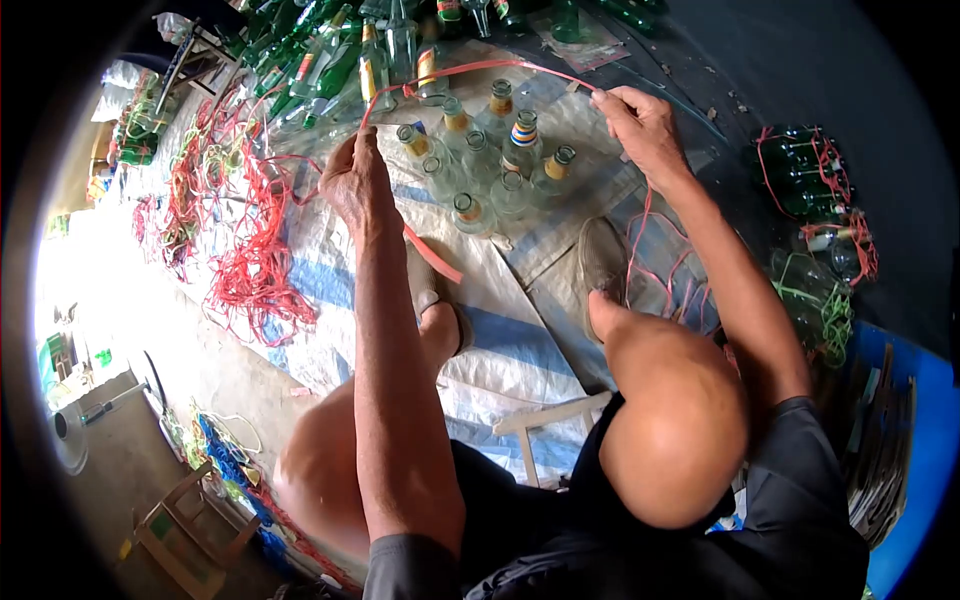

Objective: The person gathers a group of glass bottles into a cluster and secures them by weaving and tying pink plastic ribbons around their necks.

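A red plastic strap (480, 66) arches between my two raised hands. My left hand (357, 185) is closed around one end, and a flat loose tail hangs below it. At the other side, my right hand (640, 128) pinches the strap between thumb and fingers, with more of it trailing down past my wrist. Beneath the arch, a cluster of clear glass bottles (480, 160) stands upright on the striped tarp, several with yellow or striped neck labels. Neither hand touches these bottles.
Green bottles (310, 60) are heaped at the back left. A tangle of red straps (255, 270) lies on the left of the tarp (510, 350). Tied green bottle bundles (800, 175) sit at the right, near a blue bin (915, 440). A wooden stool (190, 535) is at lower left.
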Demonstrator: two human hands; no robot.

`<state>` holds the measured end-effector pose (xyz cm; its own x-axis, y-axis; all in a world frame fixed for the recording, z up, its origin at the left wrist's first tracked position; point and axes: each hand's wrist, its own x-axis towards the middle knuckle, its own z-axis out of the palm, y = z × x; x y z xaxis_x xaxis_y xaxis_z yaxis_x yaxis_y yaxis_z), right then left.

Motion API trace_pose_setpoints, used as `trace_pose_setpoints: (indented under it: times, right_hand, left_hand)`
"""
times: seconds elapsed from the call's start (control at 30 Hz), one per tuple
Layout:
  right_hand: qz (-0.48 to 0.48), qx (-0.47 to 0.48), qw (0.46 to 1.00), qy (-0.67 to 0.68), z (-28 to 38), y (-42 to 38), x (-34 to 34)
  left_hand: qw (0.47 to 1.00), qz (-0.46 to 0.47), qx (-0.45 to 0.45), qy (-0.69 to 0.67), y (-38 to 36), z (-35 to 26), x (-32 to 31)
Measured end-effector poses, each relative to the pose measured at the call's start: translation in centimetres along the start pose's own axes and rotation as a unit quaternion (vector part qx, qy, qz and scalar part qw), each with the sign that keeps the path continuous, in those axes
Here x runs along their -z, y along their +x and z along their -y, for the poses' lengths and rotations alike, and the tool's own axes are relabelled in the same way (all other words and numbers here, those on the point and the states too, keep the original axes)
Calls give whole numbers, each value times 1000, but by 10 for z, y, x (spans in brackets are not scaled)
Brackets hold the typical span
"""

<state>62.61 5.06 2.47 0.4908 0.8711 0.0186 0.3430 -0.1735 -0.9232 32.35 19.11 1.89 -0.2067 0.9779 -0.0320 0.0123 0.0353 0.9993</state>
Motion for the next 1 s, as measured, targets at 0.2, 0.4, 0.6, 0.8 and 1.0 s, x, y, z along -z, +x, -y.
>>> trace_pose_setpoints:
  times: [0.2,0.4,0.6,0.8,1.0]
  right_hand:
    - [-2,15,1000,2,-69,57,-48]
    - [9,80,995,-55,-134,90,-81]
    - [81,17,996,-28,-175,87,-105]
    - [108,-28,994,-21,-191,78,-98]
    - [106,-50,993,-3,-204,69,-97]
  left_hand:
    - [995,-33,84,32,28,62,-2]
    - [989,-30,144,27,45,138,4]
    - [972,-37,221,74,30,190,6]
    - [977,-33,205,41,8,214,3]
    - [989,13,145,22,1,230,10]
